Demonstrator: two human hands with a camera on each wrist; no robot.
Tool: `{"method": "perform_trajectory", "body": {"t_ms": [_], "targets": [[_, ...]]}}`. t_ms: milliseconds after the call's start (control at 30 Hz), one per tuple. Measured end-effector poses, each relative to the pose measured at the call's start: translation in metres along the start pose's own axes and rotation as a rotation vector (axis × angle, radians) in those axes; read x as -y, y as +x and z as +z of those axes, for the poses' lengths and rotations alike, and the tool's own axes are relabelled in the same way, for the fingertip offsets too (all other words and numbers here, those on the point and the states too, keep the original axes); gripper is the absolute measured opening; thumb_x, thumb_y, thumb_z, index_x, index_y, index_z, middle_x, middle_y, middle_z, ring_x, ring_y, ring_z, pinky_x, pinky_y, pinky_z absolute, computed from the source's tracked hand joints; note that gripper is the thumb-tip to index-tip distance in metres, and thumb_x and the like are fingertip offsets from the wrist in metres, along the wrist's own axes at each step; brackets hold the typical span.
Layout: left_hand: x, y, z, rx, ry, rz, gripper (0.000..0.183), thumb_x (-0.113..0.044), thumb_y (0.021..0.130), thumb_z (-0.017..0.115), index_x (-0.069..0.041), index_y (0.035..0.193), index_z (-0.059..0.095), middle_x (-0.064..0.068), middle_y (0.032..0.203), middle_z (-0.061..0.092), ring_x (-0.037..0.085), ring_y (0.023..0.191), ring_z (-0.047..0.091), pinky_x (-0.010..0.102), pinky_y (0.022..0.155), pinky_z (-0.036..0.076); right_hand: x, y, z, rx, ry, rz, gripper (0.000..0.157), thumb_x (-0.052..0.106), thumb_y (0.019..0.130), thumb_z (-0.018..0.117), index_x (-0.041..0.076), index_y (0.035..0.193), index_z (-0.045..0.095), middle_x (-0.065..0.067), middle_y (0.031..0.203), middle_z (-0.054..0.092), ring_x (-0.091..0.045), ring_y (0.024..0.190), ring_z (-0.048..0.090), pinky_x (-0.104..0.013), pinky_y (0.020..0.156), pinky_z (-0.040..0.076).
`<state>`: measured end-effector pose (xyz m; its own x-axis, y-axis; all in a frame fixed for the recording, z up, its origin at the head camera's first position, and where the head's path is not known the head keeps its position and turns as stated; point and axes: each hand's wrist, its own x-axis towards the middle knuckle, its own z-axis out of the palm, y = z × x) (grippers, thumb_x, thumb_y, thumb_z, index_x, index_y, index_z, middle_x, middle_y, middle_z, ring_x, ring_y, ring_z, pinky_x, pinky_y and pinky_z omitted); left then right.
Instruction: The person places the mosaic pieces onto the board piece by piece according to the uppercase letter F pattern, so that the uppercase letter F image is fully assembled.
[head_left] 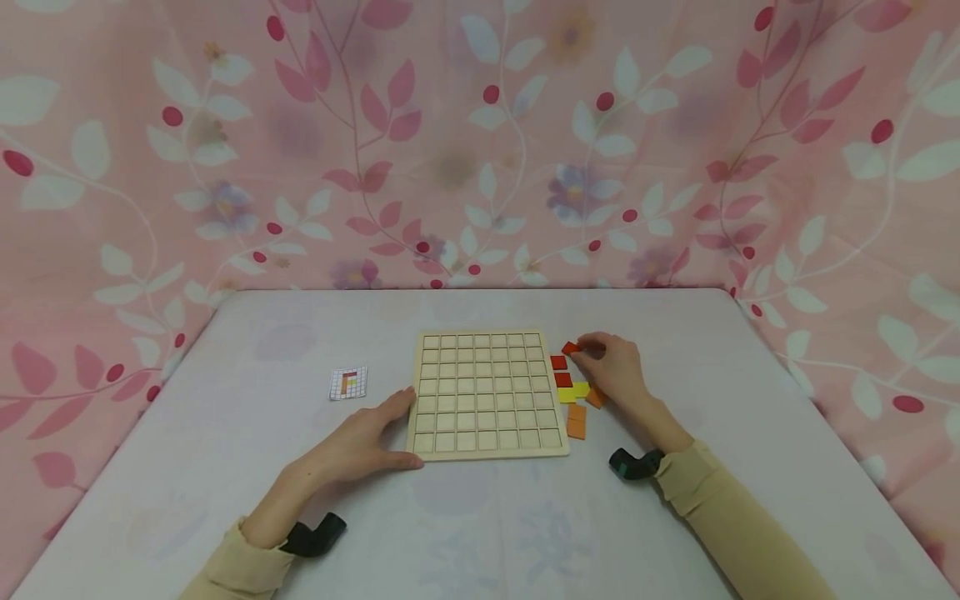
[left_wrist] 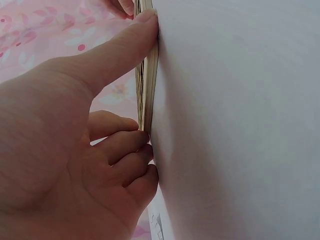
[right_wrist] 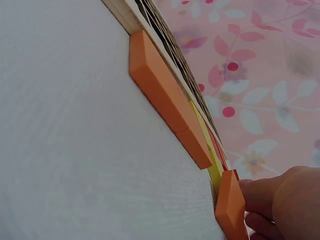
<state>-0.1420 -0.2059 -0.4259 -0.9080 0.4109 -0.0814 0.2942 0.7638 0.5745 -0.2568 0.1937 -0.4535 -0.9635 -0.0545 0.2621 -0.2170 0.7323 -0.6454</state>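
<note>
A square wooden grid board (head_left: 481, 385) lies flat on the table. My left hand (head_left: 358, 439) holds it at the near left corner, thumb along the front edge and fingers against the left edge. In the left wrist view, the thumb (left_wrist: 117, 52) lies on the board's rim. Beyond the board's right side, my right hand (head_left: 617, 371) pinches a small red tile (head_left: 571, 347) at its fingertips. Two more red tiles, one of them nearer (head_left: 563, 380), lie along that edge. Yellow pieces (head_left: 567, 395) and orange pieces (head_left: 576, 421) lie below them, close by the right hand.
A small printed card (head_left: 348, 383) with a coloured grid pattern lies left of the board. White cloth covers the table (head_left: 480, 525). A pink floral curtain (head_left: 480, 167) hangs behind it. Black wrist cameras, such as the right one (head_left: 634, 464), sit at both cuffs.
</note>
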Motion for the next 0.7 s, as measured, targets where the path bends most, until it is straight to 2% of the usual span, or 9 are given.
{"method": "perform_trajectory", "body": {"t_ms": [33,167,233,433,700], "targets": [[0.000,0.000,0.000,-0.001,0.001,0.000,0.103,-0.050,0.077,0.083,-0.005,0.156,0.033,0.015,0.160,0.035,0.033,0.148,0.033,0.052,0.117,0.031,0.001,0.000,-0.001,0.000,0.012,0.013,0.030,0.020,0.091,0.075,0.002,0.116,0.071,-0.016,0.111,0.072,-0.032,0.105,0.063,-0.048,0.094,0.051],[0.000,0.000,0.000,-0.001,0.002,-0.001,0.104,-0.050,0.077,0.083,-0.005,0.156,0.033,0.014,0.160,0.035,0.033,0.147,0.034,0.052,0.117,0.032,0.008,0.001,-0.005,0.017,0.071,0.055,0.032,0.024,0.093,0.072,0.006,0.119,0.069,-0.013,0.115,0.070,-0.030,0.098,0.063,-0.044,0.076,0.058],[0.000,0.000,0.000,0.000,0.002,0.000,0.103,-0.050,0.077,0.083,-0.005,0.156,0.033,0.014,0.160,0.035,0.033,0.147,0.034,0.052,0.117,0.032,0.013,0.002,-0.006,0.025,0.085,0.058,0.033,0.026,0.094,0.072,0.008,0.120,0.069,-0.011,0.116,0.070,-0.029,0.099,0.062,-0.041,0.074,0.059],[0.000,0.001,0.000,0.003,0.005,0.001,0.103,-0.050,0.077,0.083,-0.005,0.156,0.033,0.014,0.160,0.034,0.033,0.148,0.033,0.052,0.117,0.032,0.023,0.005,-0.007,0.041,0.088,0.014,0.031,0.024,0.095,0.071,0.006,0.120,0.069,-0.013,0.115,0.071,-0.030,0.110,0.061,-0.047,0.097,0.051],[-0.001,0.000,0.000,-0.005,0.006,0.001,0.103,-0.048,0.077,0.084,-0.004,0.155,0.033,0.016,0.160,0.035,0.034,0.147,0.034,0.052,0.117,0.032,0.047,0.015,-0.003,0.033,0.152,-0.066,0.028,0.021,0.092,0.074,0.004,0.114,0.072,-0.013,0.111,0.074,-0.031,0.107,0.064,-0.048,0.096,0.051]]}}
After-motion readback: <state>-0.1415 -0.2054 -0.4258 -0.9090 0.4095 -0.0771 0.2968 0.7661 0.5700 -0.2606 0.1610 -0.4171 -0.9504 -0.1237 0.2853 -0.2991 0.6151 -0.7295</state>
